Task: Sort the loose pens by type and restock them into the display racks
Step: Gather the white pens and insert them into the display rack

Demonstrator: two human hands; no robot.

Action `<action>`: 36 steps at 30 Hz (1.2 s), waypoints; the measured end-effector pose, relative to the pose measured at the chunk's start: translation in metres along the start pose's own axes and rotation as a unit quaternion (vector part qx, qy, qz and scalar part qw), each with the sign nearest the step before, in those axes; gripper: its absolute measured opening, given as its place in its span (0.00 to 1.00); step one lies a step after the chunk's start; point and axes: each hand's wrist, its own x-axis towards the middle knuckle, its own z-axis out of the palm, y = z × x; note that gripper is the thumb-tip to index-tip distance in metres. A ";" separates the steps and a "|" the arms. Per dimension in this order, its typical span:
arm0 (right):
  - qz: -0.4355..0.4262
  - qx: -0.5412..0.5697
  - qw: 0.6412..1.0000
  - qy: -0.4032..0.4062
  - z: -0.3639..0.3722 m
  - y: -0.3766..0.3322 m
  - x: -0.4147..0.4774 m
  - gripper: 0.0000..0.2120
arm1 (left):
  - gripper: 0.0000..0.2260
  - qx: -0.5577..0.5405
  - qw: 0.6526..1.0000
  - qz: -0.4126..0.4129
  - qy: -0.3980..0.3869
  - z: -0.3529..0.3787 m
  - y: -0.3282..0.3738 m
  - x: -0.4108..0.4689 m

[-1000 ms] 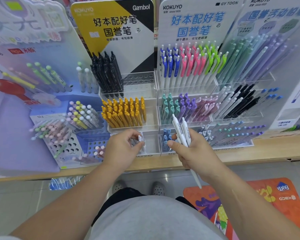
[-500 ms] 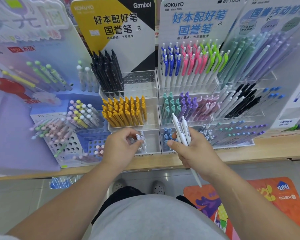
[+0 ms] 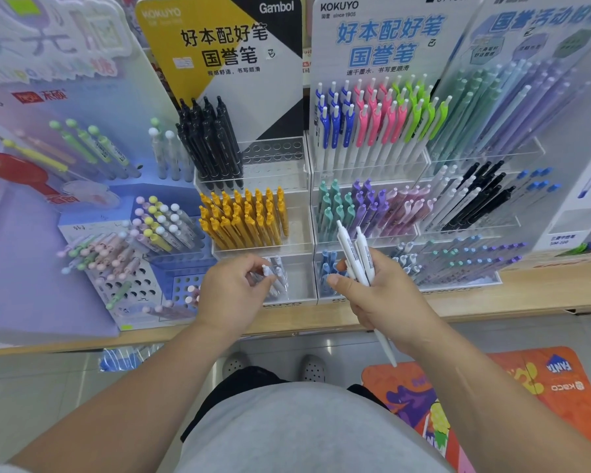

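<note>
While right hand point(image 3: 386, 302) grips two white pens point(image 3: 350, 250), left hand point(image 3: 232, 291) pinches one — seemingly.

The left hand point(image 3: 232, 291) pinched a white-tipped pen point(image 3: 269, 270) in the lowest clear compartment point(image 3: 301, 281) of the Gambol rack point(image 3: 273, 97), just below the orange pens point(image 3: 246, 220). The right hand point(image 3: 386, 295) gripped a few white pens point(image 3: 354, 250), slanting upward before the neighbouring rack point(image 3: 325, 46), above the wooden shelf point(image 3: 526, 288).
</note>
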 end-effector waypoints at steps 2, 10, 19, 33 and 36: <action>0.002 0.001 1.000 0.002 0.000 0.000 0.000 0.10 | 0.06 0.013 1.000 0.009 -0.010 0.000 0.002 0.001; 0.005 0.009 1.000 0.000 -0.001 -0.003 0.000 0.11 | 0.10 0.145 0.986 0.076 -0.017 0.016 -0.009 0.001; 0.008 0.008 1.000 0.006 -0.002 0.001 -0.001 0.08 | 0.10 0.296 0.942 0.151 -0.037 0.019 0.003 0.013; 0.009 0.023 1.000 -0.013 0.002 -0.006 -0.007 0.05 | 0.13 0.158 0.979 0.123 0.038 -0.002 0.017 0.007; -0.003 0.034 0.999 -0.032 0.011 -0.012 -0.006 0.04 | 0.09 -0.071 0.996 -0.002 -0.061 -0.025 0.065 0.005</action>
